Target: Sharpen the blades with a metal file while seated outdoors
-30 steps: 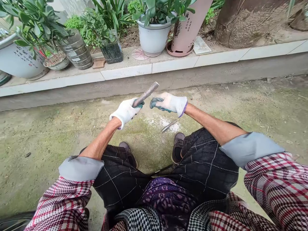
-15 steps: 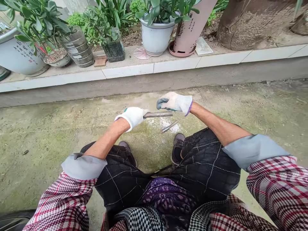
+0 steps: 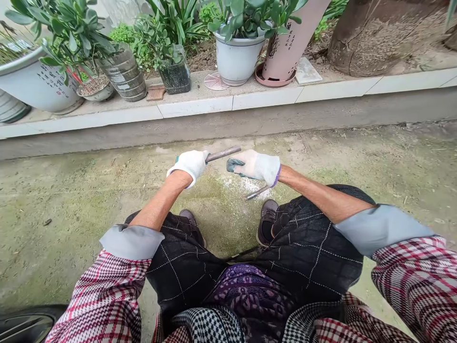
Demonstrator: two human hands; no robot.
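Note:
My left hand (image 3: pixel 191 164), in a white work glove, is wrapped round one end of a grey-brown rod (image 3: pixel 228 153). The rod tilts up to the right, and a band of scored, shinier marks shows near its free end. Just right of and below that end is my right hand (image 3: pixel 250 165), in a similar glove with a dark green palm and purple cuff. Its fingers are curled together; whatever is in them, if anything, is hidden. Below it a thinner metal rod (image 3: pixel 257 192) lies on the ground among white chips and powder (image 3: pixel 240 183).
A low ledge (image 3: pixel 200 107) edged with white tiles runs across the far side. On it stand a white flowerpot (image 3: pixel 238 59), a pink planter (image 3: pixel 280 57) and several other potted plants. My shoes (image 3: pixel 267 216) flank the scattered chips. Part of a wheel (image 3: pixel 28 324) shows at lower left.
The rod in my left hand has swung its free end upward and away. My right hand has come slightly lower and nearer, now below the rod's end. The view has shifted a little.

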